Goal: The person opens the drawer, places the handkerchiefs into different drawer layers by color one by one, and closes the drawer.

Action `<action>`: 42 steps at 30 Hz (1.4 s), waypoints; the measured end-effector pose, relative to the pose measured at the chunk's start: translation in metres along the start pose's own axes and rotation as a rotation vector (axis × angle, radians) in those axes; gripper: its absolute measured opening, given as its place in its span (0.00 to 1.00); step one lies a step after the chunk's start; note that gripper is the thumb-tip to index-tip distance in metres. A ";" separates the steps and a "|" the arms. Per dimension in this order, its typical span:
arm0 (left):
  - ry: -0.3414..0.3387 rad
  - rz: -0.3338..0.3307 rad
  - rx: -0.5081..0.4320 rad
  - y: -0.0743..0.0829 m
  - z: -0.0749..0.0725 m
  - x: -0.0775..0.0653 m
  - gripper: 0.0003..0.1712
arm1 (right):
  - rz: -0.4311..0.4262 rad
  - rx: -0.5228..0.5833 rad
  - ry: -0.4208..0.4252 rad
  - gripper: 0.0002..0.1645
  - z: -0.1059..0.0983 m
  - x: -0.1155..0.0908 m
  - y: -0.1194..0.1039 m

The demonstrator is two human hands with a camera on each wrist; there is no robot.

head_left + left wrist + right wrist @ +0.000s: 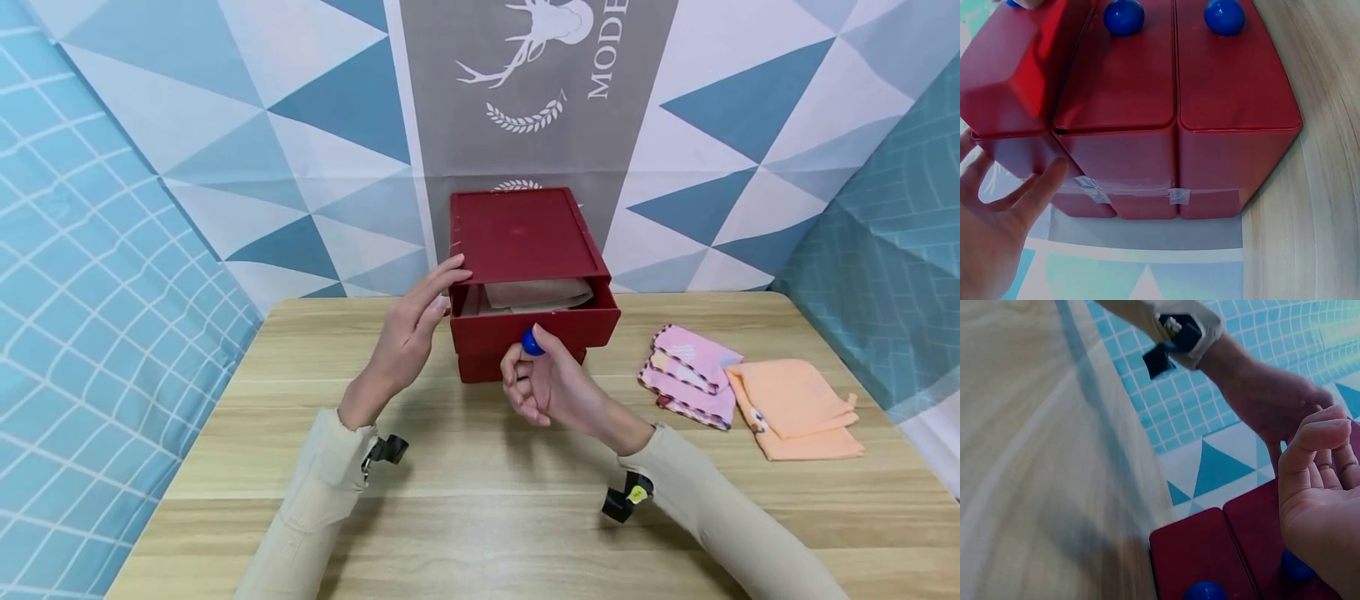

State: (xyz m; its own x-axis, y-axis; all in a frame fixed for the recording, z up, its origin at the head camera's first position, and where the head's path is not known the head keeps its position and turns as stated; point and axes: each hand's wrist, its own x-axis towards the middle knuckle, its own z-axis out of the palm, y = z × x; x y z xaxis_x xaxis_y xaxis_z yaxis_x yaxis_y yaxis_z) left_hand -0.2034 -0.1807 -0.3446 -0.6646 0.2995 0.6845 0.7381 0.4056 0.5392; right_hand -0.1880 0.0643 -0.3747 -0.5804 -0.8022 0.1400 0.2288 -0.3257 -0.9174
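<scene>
A red drawer box (521, 233) stands at the back of the table with its top drawer (486, 332) pulled partly out. Folded pale cloth (538, 292) shows inside. My right hand (558, 383) pinches that drawer's round blue knob (532, 342) between thumb and curled fingers. On the box's left side, my left hand (405, 337) rests with fingers extended over the top edge. In the left wrist view its thumb lies against the red side wall. Two lower drawers (1119, 81) with blue knobs appear closed there.
Right of the box lie a folded pink cloth (690, 375) with a checked border and a folded orange cloth (798, 408). The wooden table (480, 517) backs onto a patterned wall sheet (330, 167). Clear tape (1138, 187) runs along the box's side.
</scene>
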 end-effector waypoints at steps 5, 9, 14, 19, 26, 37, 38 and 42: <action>0.006 0.005 -0.010 0.000 0.002 0.001 0.24 | -0.016 -0.028 0.033 0.39 -0.009 0.009 -0.002; 0.004 -0.007 -0.011 0.000 0.003 0.002 0.24 | -0.022 -0.027 0.035 0.39 -0.019 0.017 -0.006; 0.001 -0.022 -0.017 0.001 0.003 0.001 0.23 | -0.012 0.015 0.023 0.39 -0.028 0.026 -0.012; 0.006 -0.027 -0.034 0.001 0.004 0.002 0.24 | 0.020 0.042 0.042 0.38 -0.029 0.029 -0.021; 0.002 -0.035 -0.043 0.000 0.005 0.000 0.24 | 0.110 0.062 0.035 0.37 -0.029 0.023 -0.027; 0.001 -0.050 -0.030 0.000 0.009 0.002 0.26 | 0.222 -0.084 -0.010 0.36 -0.030 -0.005 -0.001; 0.000 -0.053 -0.027 0.000 0.009 0.002 0.26 | 0.239 -0.095 0.003 0.36 -0.032 -0.005 0.003; 0.006 -0.064 -0.012 -0.002 0.006 0.000 0.27 | 0.301 -0.148 0.082 0.41 -0.041 -0.002 0.018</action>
State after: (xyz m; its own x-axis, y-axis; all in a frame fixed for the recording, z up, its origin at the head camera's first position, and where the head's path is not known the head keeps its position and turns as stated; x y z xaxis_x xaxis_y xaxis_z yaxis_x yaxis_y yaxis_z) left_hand -0.2054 -0.1762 -0.3485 -0.7101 0.2681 0.6511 0.6952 0.4136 0.5879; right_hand -0.2145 0.0809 -0.4073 -0.5663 -0.8064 -0.1704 0.2871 0.0008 -0.9579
